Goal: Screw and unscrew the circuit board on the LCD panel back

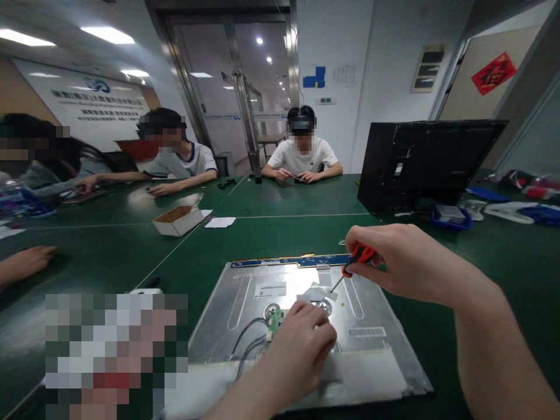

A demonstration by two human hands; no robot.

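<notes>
A metal display panel (315,356) lies back side up in front of me, with a blue circuit strip (280,262) along its far edge. My right hand (406,259) grips a red and black screwdriver (362,255), its shaft slanting down to the left onto strips of tape (322,291) on the panel. Over the panel's middle, my left hand (308,332) has its fingers curled downward; whatever they pinch is hidden. Beside it a small green circuit board (275,319) shows in part, with dark cables (247,338) running from it.
A black monitor (420,169) stands at the right, near a blue tray (450,216). An open cardboard box (177,220) and white paper (220,222) lie farther back on the green table (306,198). Several people sit around it; another person's hand (32,262) rests at left.
</notes>
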